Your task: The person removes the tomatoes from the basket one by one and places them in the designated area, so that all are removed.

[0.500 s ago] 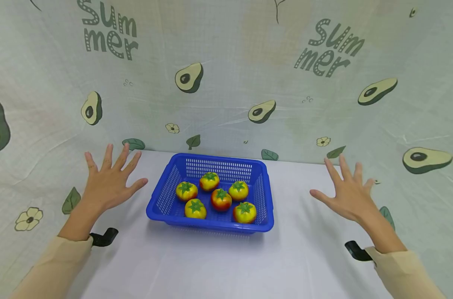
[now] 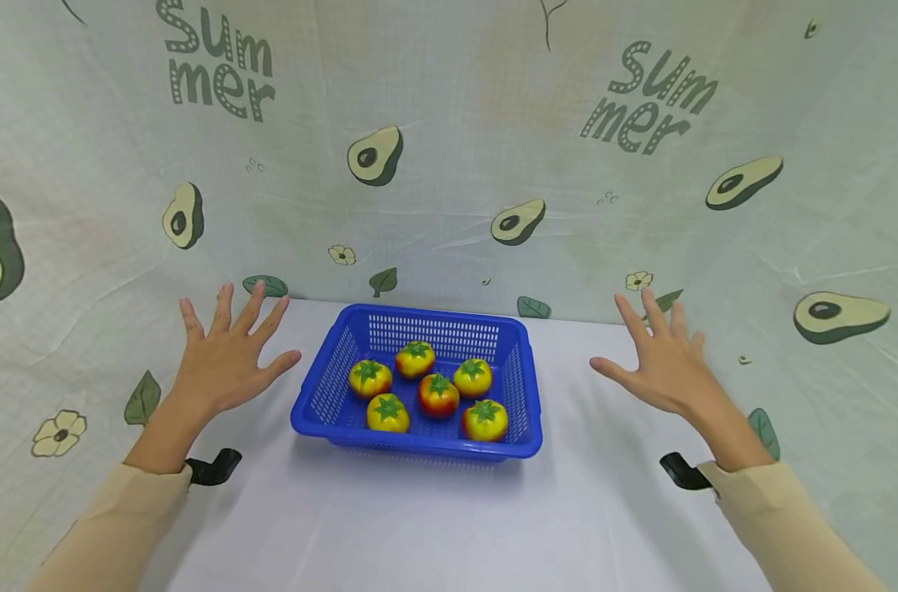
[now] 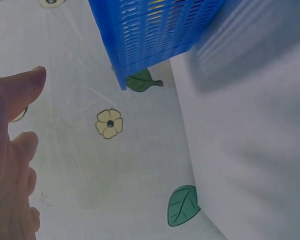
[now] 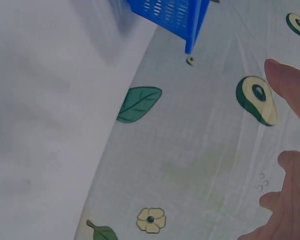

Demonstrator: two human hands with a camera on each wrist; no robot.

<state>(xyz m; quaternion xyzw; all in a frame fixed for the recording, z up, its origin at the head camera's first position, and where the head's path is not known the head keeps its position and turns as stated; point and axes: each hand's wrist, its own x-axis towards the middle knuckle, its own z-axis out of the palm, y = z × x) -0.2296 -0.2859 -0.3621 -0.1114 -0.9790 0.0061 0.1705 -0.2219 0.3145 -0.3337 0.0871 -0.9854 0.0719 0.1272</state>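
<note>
A blue plastic basket (image 2: 416, 444) with slotted walls stands on the white table, and several yellow-red toy tomatoes with green leafy tops, one of them a redder tomato (image 2: 438, 396), lie spread over its floor. My left hand (image 2: 223, 362) hovers left of the basket, fingers spread and straight, holding nothing. On the opposite side my right hand (image 2: 664, 366) is likewise spread, apart from the basket and holding nothing. Each wrist view catches an outer wall of the basket (image 3: 155, 40) near the top, with the thumb and fingers at the frame's side.
Behind the table hangs a pale cloth (image 2: 449, 107) printed with avocados, leaves, flowers and lettering; it also runs along both sides. White table surface (image 2: 434, 534) extends in front of the basket. A black wrist-camera mount (image 2: 215, 467) sticks out from the left cuff, another from the right.
My right hand has moved left towards the basket and slightly farther forward. The left hand has shifted a little to the right. The basket and tomatoes stay where they were.
</note>
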